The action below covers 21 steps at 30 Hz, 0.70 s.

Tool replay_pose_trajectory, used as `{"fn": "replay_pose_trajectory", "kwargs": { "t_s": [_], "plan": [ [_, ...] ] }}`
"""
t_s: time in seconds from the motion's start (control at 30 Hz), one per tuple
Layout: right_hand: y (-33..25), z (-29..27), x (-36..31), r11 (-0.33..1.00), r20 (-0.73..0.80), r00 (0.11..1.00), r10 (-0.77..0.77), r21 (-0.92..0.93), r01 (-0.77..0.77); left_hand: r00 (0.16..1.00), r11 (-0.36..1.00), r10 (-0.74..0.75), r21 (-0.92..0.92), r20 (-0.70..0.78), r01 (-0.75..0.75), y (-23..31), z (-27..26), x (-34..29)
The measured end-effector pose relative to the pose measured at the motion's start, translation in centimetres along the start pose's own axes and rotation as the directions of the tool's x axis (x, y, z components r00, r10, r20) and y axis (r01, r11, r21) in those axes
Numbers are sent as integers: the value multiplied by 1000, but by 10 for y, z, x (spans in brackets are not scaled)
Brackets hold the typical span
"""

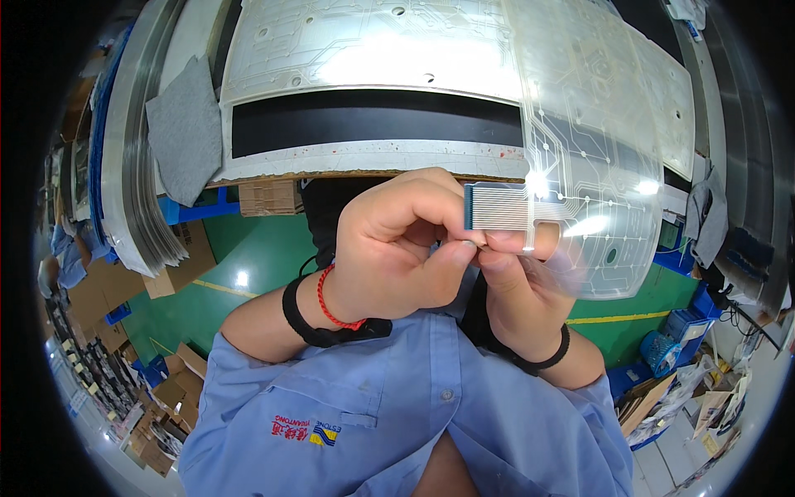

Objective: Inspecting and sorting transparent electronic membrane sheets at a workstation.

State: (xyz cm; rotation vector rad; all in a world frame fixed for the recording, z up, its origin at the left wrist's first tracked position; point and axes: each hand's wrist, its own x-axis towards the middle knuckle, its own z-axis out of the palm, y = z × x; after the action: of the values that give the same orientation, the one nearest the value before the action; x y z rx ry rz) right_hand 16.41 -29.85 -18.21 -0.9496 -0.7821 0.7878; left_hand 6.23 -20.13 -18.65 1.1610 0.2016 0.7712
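A clear flexible circuit film (592, 215) with silvery printed traces hangs from the table's near edge toward me, bowed at its lower end. Its striped connector tail (498, 207) points left and ends in a dark teal strip. My left hand (402, 244) is closed, thumb and forefinger pinched at the tail's lower left corner. Just right of them, my right hand (522, 298) pinches the tail's lower edge, and part of that hand shows through the film. Whether a tiny piece sits between the fingertips is too small to tell.
More printed circuit sheets (373, 45) lie on the table, with a black strip (373, 124) before them. A grey cloth (189, 128) rests at the left, beside a stack of thin sheets (137, 166). Cardboard boxes (178, 385) and a blue basket (660, 354) stand on the floor.
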Motion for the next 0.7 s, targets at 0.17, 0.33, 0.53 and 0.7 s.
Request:
{"fn": "replay_pose_trajectory", "kwargs": {
  "t_s": [0.17,0.33,0.53,0.7],
  "plan": [
    [-4,-2,-1,998,64,998,15,-62,-11,998,998,47,45,32,-48,1,-1,1],
    [-6,-6,0,986,147,989,-8,-163,32,998,998,56,18,39,-57,0,-2,2],
    [-3,-5,1,990,90,994,-63,-116,74,997,1000,-16,28,80,14,-3,-10,-2],
    [-4,3,3,999,-44,999,11,36,-10,971,949,-237,-219,-16,227,0,-8,-5]
  ]
}}
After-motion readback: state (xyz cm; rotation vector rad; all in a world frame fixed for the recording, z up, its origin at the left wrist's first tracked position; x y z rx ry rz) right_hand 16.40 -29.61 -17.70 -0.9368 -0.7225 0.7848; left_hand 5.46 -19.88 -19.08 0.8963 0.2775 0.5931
